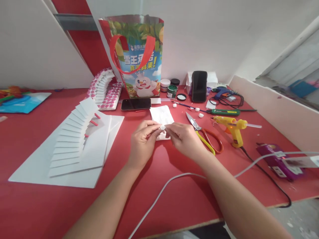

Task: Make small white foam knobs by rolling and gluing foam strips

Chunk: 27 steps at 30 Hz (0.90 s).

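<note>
My left hand (144, 141) and my right hand (185, 137) meet near the middle of the red table. Between their fingertips is a small white piece (162, 127), pinched from both sides; whether it is tissue or something firmer I cannot tell. Beneath the fingers lies a white tissue (163, 114), partly covered by them. Small white lumps (200, 115) rest on the table beyond my right hand. Scissors (203, 132) with one yellow and one red handle lie open just right of that hand.
White foam sheets (32, 162) with a curved stair of white strips (68, 141) lie left. A yellow glue gun (231, 126) and purple box (279, 161) are right. A white cable (165, 191) crosses in front. Behind stand a printed bag (139, 73), paint jars (171, 91) and phones (136, 104).
</note>
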### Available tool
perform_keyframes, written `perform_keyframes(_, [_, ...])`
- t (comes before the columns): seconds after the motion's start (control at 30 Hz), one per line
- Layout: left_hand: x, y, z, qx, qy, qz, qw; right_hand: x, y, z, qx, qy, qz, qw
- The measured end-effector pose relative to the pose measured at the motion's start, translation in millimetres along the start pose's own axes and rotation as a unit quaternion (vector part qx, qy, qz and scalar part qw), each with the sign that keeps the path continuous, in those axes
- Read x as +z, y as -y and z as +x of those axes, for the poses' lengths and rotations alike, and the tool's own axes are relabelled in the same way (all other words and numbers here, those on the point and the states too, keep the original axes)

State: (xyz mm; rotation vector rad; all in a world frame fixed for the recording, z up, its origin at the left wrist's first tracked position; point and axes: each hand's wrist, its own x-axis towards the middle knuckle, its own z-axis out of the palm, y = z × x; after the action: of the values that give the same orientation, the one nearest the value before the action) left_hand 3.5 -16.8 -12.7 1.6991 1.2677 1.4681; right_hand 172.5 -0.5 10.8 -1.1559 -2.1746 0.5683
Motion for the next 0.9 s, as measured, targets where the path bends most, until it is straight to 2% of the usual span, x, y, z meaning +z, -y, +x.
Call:
perform_keyframes(0.13, [-3.4, 0.8, 3.3, -0.083, 0.05, -0.085, 0.992, -2.5, -2.6, 0.2, -0.023, 0.026, -0.03, 0.999])
perform_keyframes(0.3, [-4.5, 2.5, 5.4, -0.093, 0.096, -0.113, 0.985, 0.3, -1.1, 0.5, 0.002, 0.023, -0.016, 1.0])
perform_keyframes(0.47, [-1.7, 5.1, 3.4, -0.138, 0.1, -0.121, 0.978, 3.0, 5.0, 1.2, 0.084, -0.017, 0.015, 0.996])
perform_keyframes(0.6, [0.4, 6.3, 2.1, -0.19, 0.096, -0.138, 0.967, 4.0, 7.1, 0.9, 0.069, -0.032, -0.003, 0.997])
perform_keyframes(0.73, [-0.9, 6.3, 3.2, -0.206, 0.087, -0.153, 0.963, 2.8, 7.0, 0.2, 0.069, -0.006, 0.004, 0.998])
perform_keyframes(0.9, [-3.7, 7.5, 4.6, -0.174, 0.104, -0.16, 0.966, 2.1, 8.7, 0.7, 0.076, 0.009, 0.033, 0.997])
